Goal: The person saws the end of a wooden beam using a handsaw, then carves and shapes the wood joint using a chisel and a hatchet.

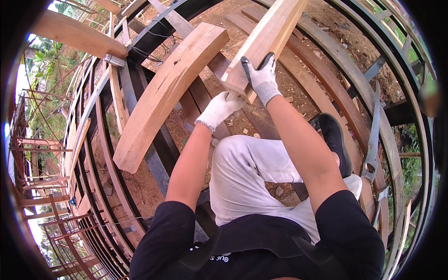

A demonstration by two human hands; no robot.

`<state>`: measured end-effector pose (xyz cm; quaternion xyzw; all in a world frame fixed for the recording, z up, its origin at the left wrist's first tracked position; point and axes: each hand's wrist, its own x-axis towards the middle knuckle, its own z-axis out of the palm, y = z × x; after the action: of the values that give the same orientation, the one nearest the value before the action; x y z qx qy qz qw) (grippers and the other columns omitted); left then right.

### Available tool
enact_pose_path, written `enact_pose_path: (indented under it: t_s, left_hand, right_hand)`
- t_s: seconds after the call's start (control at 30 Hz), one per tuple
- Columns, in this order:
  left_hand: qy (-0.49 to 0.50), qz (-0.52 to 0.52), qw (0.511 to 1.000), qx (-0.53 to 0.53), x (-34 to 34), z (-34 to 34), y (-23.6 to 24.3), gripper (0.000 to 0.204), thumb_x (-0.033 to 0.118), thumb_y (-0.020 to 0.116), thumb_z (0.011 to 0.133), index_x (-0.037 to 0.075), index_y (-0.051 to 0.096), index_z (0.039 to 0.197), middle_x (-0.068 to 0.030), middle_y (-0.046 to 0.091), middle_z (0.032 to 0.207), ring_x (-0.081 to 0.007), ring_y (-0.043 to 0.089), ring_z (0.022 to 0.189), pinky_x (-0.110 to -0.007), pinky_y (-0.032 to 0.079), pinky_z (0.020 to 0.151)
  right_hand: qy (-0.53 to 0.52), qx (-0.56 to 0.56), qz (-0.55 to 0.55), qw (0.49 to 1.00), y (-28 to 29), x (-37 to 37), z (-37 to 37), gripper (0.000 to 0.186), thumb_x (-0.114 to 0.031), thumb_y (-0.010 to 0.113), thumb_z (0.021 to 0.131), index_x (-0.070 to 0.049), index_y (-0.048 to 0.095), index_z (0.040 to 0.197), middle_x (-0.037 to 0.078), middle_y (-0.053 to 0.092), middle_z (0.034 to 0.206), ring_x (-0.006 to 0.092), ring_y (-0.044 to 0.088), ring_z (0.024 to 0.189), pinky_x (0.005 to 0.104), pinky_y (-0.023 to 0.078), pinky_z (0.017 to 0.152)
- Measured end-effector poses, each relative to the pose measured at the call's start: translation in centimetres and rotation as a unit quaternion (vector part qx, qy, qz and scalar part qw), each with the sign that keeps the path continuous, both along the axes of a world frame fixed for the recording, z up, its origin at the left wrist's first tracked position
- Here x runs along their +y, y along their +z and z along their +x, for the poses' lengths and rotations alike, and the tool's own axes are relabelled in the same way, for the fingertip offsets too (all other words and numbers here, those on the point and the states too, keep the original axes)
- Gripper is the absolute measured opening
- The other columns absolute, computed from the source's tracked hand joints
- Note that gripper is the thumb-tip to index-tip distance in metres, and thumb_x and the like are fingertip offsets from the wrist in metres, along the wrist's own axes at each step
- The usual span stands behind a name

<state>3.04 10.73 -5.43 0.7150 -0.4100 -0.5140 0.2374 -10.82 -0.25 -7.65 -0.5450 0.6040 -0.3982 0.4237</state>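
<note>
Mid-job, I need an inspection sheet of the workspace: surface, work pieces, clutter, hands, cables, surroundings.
Surface: spaced planks over bare earth.
Work pieces: pale beam at both hands; thick timber lying to its left.
Clutter: wood chips on the ground; handsaw at right.
Hands: both gloved; right hand holds the beam's right side; left hand at its near end, fingertips partly hidden, so its grip is unclear.
Cables: thin dark wire at upper left; its purpose can't be told.
Surroundings: greenery and framework at left.
</note>
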Motion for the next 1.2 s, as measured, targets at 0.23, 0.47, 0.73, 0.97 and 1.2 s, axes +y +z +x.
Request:
enact_pose_path:
  t_s: [0.23, 0.47, 0.73, 0.97, 1.2]
  left_hand:
    - [-0.035, -0.13, 0.957, -0.256, 8.1, 1.1, -2.0, 0.06, 0.038, 0.072, 0.085, -0.001, 0.06, 0.129, -0.0213, 0.072, 0.115, -0.0356, 0.069, 0.111, -0.041, 0.053, 0.097]
    - [0.03, -0.174, 0.937, -0.302, 7.5, -0.5, -0.3, 0.076, 0.043, 0.074, 0.082, -0.002, 0.052, 0.139, -0.0268, 0.067, 0.125, -0.0385, 0.066, 0.117, -0.043, 0.051, 0.1]
    - [-0.043, -0.086, 0.939, -0.331, 2.8, -0.5, -0.5, 0.077, 0.05, 0.076, 0.074, -0.004, 0.06, 0.126, -0.0257, 0.07, 0.115, -0.0376, 0.068, 0.11, -0.042, 0.052, 0.096]
    - [-0.007, -0.152, 0.964, -0.218, 4.5, 2.3, -3.8, 0.044, 0.022, 0.064, 0.083, 0.0, 0.064, 0.121, -0.0284, 0.069, 0.118, -0.039, 0.066, 0.114, -0.042, 0.051, 0.1]
    - [0.03, -0.175, 0.931, -0.32, 5.9, 2.9, -1.0, 0.069, 0.037, 0.07, 0.08, -0.003, 0.059, 0.134, -0.0251, 0.066, 0.127, -0.0361, 0.064, 0.12, -0.041, 0.05, 0.103]
  right_hand:
    - [0.266, -0.035, 0.023, 0.963, 0.7, 2.4, -18.7, 0.048, -0.026, 0.068, 0.1, -0.002, 0.059, 0.14, 0.006, 0.07, 0.123, 0.0161, 0.065, 0.113, 0.0291, 0.052, 0.096]
    - [-0.069, 0.564, 0.034, 0.822, -3.9, 18.0, -45.0, 0.082, -0.047, 0.074, 0.086, -0.007, 0.045, 0.151, 0.024, 0.064, 0.131, 0.0405, 0.061, 0.12, 0.0483, 0.046, 0.106]
    - [0.018, 0.631, 0.194, 0.751, -9.6, 19.3, -48.7, 0.094, -0.051, 0.062, 0.092, -0.01, 0.017, 0.163, 0.021, 0.066, 0.132, 0.032, 0.062, 0.126, 0.0475, 0.029, 0.121]
    - [0.042, 0.635, 0.185, 0.749, -11.4, 18.8, -50.2, 0.095, -0.042, 0.063, 0.09, -0.009, 0.012, 0.164, 0.019, 0.071, 0.124, 0.0314, 0.067, 0.118, 0.0449, 0.027, 0.122]
    - [-0.166, 0.325, -0.039, 0.93, -5.6, 20.6, -49.3, 0.06, -0.015, 0.065, 0.087, -0.001, 0.053, 0.144, 0.021, 0.064, 0.136, 0.0357, 0.065, 0.12, 0.0445, 0.05, 0.103]
